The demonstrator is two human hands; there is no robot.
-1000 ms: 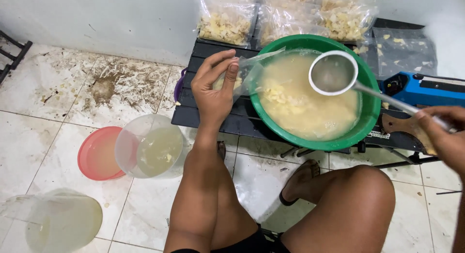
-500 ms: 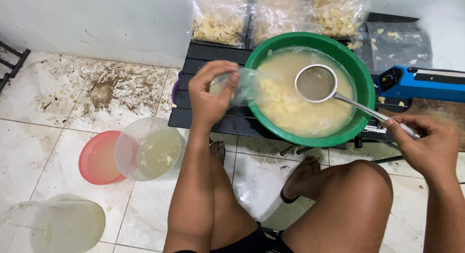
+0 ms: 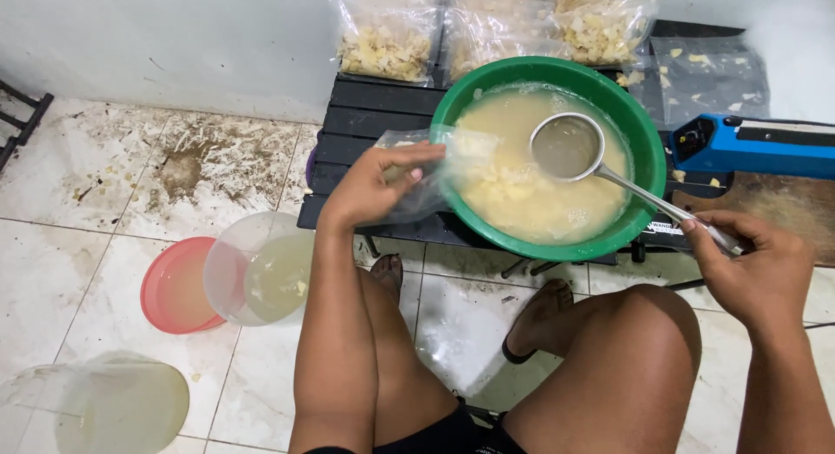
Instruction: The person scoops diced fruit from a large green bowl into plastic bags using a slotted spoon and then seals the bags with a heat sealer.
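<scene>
Dirty tiles [image 3: 130, 171] bear tubs [image 3: 257, 271]; basin [image 3: 648, 150] perhaps crowds bags [image 3: 387, 41].

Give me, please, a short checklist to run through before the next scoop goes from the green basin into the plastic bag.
1. Left hand grips the clear plastic bag at the green basin rim: ok.
2. Bag mouth open wide: cannot tell.
3. Right hand holds the ladle handle: ok.
4. Ladle bowl sits over the basin: ok.
5. Ladle filled with pieces: cannot tell.
</scene>
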